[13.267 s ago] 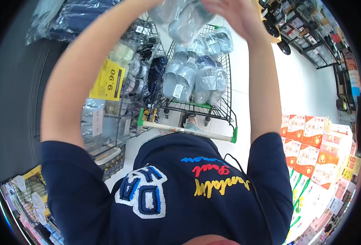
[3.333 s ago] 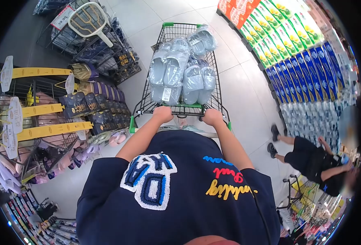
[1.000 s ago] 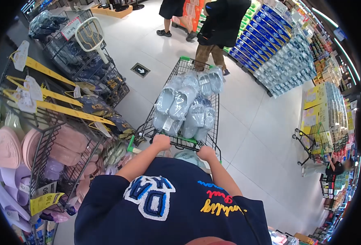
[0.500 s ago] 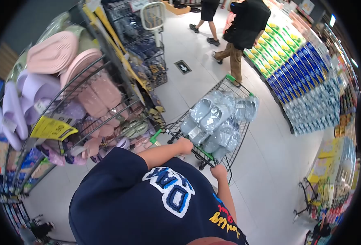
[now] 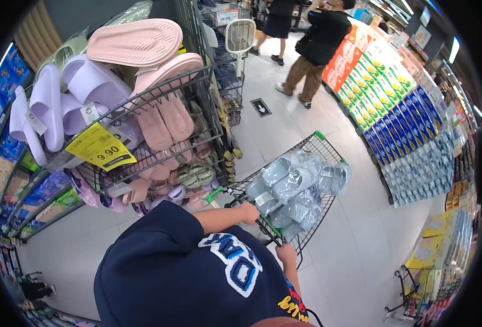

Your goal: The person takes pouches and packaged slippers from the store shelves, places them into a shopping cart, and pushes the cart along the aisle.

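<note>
My left hand (image 5: 248, 213) is closed around the handle of a wire shopping cart (image 5: 324, 143) with green trim. On the same handle, farther right, my right hand (image 5: 287, 253) is wrapped too. Inside the cart lies a pile of grey-blue slippers (image 5: 296, 182) in clear plastic bags. Left of the cart stands a wire rack (image 5: 217, 103) with pink slippers (image 5: 135, 42) and lilac slippers (image 5: 91, 82). A yellow price tag (image 5: 102, 147) reading 9.90 hangs on its front.
Two people stand ahead in the aisle, one in a black top (image 5: 324, 41). Stacked cartons (image 5: 396, 125) line the right side. Another cart (image 5: 410, 291) is at lower right. A floor arrow sign (image 5: 260, 107) marks the white tiles (image 5: 355, 234).
The view has turned, so the slipper rack appears farther right and upright. The cart sits slightly lower in view, with both hands still on its handle. The people ahead have changed their stance.
</note>
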`<state>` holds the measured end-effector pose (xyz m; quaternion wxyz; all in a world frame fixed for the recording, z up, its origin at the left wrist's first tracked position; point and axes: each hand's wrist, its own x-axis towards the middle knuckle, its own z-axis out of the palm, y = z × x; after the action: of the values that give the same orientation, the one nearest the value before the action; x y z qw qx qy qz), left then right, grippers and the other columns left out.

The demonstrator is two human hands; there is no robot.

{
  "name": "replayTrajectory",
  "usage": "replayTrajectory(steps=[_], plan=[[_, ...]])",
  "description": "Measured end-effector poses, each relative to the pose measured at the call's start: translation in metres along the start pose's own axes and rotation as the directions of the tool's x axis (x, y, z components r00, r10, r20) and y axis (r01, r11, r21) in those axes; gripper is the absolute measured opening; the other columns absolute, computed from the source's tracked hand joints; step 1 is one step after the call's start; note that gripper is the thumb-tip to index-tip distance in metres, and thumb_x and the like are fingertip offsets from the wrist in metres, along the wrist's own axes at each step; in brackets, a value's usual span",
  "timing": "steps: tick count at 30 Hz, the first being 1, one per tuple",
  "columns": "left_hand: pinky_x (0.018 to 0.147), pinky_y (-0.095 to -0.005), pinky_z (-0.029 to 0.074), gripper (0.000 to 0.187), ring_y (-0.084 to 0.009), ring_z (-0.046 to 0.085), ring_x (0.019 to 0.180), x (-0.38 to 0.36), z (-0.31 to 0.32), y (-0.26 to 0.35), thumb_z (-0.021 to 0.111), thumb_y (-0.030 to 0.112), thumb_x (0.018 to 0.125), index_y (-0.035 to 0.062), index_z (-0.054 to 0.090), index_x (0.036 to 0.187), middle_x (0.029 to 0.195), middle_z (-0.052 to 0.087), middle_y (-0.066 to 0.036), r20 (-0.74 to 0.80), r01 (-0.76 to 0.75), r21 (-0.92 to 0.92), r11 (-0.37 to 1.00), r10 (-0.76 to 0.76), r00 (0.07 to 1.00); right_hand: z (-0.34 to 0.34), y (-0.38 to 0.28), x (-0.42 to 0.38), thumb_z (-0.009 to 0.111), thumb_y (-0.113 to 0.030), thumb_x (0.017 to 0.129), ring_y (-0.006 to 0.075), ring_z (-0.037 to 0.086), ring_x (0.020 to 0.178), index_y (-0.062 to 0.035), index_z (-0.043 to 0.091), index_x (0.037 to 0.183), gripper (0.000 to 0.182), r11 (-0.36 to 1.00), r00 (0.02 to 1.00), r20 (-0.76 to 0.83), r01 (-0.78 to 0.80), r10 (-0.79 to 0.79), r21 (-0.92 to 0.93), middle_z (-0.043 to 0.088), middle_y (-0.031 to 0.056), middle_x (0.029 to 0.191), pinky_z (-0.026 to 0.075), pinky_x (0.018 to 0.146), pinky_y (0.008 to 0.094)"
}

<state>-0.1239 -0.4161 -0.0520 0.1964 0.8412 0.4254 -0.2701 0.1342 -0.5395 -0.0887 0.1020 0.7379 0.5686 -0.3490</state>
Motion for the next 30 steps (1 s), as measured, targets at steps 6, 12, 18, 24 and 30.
replayTrajectory(steps=[6,12,18,24,30], plan=[[0.082,-0.0447,0.058,0.034,-0.0283,0.072,0.104,-0.013,-0.002,-0.027,0.064,0.033,0.082,0.0128,0.078,0.105,0.108,0.076,-0.01,0.015,-0.055,0.043,0.998,0.054,0.998,0.022,-0.027,-0.008,0.062,-0.04,0.082,0.0421,0.069,0.102,0.0017,0.076,0.099,0.047,0.999,0.999,-0.05,0.0,0.003,0.049,0.072,0.0258,0.104,0.054,0.091,0.0471],[0.081,-0.0449,0.058,0.032,-0.0297,0.072,0.101,-0.039,0.013,-0.042,0.064,0.032,0.082,0.0107,0.079,0.101,0.104,0.076,-0.011,0.022,-0.104,0.051,0.993,0.103,0.994,0.043,-0.054,-0.034,0.064,-0.038,0.081,0.0406,0.07,0.1,-0.0007,0.077,0.097,0.043,0.994,0.997,-0.049,-0.061,0.065,0.088,0.073,0.0247,0.103,0.055,0.089,0.0471],[0.078,-0.0434,0.058,0.03,-0.0287,0.073,0.097,-0.056,0.029,-0.055,0.064,0.027,0.08,0.0096,0.079,0.099,0.103,0.076,-0.012,0.008,-0.118,0.06,0.991,0.118,0.993,0.067,-0.078,-0.06,0.065,-0.037,0.079,0.0404,0.07,0.1,-0.0031,0.078,0.098,0.041,0.985,0.989,-0.079,-0.111,0.122,0.134,0.074,0.023,0.102,0.055,0.089,0.0477],[0.079,-0.0433,0.058,0.027,-0.0276,0.073,0.098,-0.059,0.048,-0.062,0.066,0.027,0.08,0.0106,0.08,0.097,0.101,0.077,-0.011,-0.027,-0.138,0.094,0.986,0.141,0.99,0.094,-0.084,-0.068,0.062,-0.038,0.08,0.0424,0.07,0.101,-0.0003,0.077,0.097,0.044,0.988,0.99,-0.11,-0.076,0.091,0.131,0.073,0.0265,0.1,0.055,0.091,0.0487],[0.079,-0.0446,0.059,0.028,-0.028,0.073,0.099,-0.078,0.054,-0.058,0.065,0.025,0.079,0.0111,0.079,0.099,0.102,0.076,-0.011,-0.021,-0.127,0.126,0.984,0.131,0.991,0.113,-0.085,-0.081,0.063,-0.038,0.08,0.0434,0.069,0.101,-0.0004,0.077,0.097,0.044,0.983,0.99,-0.108,-0.076,0.095,0.168,0.072,0.0278,0.101,0.054,0.091,0.0489]])
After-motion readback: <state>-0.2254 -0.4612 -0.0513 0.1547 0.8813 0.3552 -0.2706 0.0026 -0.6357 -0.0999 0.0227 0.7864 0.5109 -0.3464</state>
